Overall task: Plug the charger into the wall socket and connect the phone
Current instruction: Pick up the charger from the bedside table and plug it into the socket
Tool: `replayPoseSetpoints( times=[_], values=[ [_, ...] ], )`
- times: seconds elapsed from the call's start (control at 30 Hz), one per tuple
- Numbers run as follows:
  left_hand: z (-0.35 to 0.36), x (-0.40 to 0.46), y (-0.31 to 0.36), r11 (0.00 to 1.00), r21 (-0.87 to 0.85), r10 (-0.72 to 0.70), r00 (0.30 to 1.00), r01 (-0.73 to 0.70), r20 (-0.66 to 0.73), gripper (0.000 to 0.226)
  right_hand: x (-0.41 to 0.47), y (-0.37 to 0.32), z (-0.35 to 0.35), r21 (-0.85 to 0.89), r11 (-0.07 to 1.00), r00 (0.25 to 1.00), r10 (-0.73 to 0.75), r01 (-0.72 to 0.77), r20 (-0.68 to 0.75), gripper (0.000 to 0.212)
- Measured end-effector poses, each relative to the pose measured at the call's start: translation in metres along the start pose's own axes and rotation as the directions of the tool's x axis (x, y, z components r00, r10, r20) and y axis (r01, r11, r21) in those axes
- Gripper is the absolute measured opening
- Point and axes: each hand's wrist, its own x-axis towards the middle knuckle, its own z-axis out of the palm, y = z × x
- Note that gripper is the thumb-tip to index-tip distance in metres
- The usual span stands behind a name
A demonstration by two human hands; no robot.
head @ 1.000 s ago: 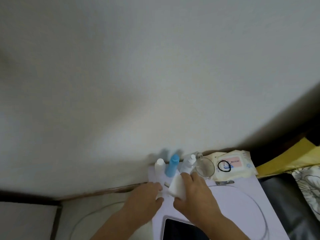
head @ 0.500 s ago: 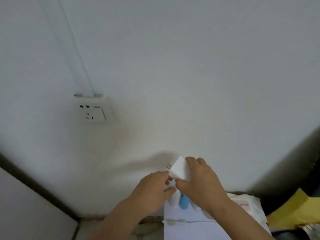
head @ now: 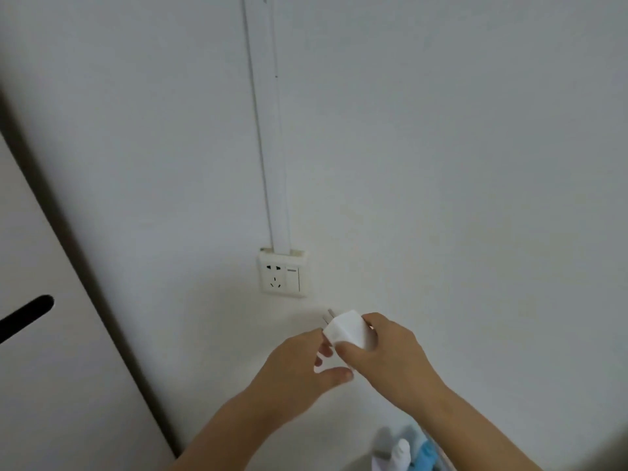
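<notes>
the right hand (head: 390, 355) pinches the charger (head: 348, 329) in its fingers just below and right of the wall socket (head: 283, 276), prongs aimed at it. the left hand (head: 299, 372) hovers beside, fingers loosely spread. plugging-in is underway; next, line the prongs up with the top slots.

- Small white cube-shaped charger (head: 348, 329): smooth plastic with a slight sheen; grey metal prongs (head: 328, 316) are seen.
- White square wall socket (head: 282, 277): smooth, faintly glossy plastic.
- Pale painted wall (head: 441, 164): matt, finely even.
- White cable duct (head: 277, 164): smooth plastic.
</notes>
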Motion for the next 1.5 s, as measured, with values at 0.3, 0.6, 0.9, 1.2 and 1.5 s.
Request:
replayPoseSetpoints(
  times=[0.3, 0.6, 0.9, 1.2, 1.5],
  values=[
    [-0.065, 0.012, -0.03, 1.0, -0.006, 0.007, 0.997, -0.007, -0.081, 0.057, 0.032, -0.063, 0.041, 0.23, 0.971, 0.998, 0.061, -0.064, 0.023, 0.031],
    [-0.092, 0.044, -0.076, 0.997, 0.063, 0.04, 0.997, -0.036, -0.062, 0.039, 0.066, -0.088, 0.093, 0.418, 0.876, 0.97, 0.222, -0.242, 0.096, 0.034],
    [-0.087, 0.065, -0.089, 0.994, 0.108, 0.04, 0.998, -0.034, -0.054, 0.032, 0.08, -0.088, 0.102, 0.566, 0.741, 0.931, 0.319, -0.361, 0.176, 0.034],
    [-0.092, 0.071, -0.089, 0.986, 0.14, 0.101, 0.992, -0.089, -0.078, 0.022, 0.087, -0.09, 0.105, 0.645, 0.665, 0.925, 0.301, -0.377, 0.23, 0.037],
    [-0.1, 0.073, -0.083, 0.98, 0.181, 0.093, 0.994, -0.082, -0.055, 0.027, 0.094, -0.094, 0.108, 0.675, 0.619, 0.912, 0.343, -0.401, 0.226, 0.039]
  ],
)
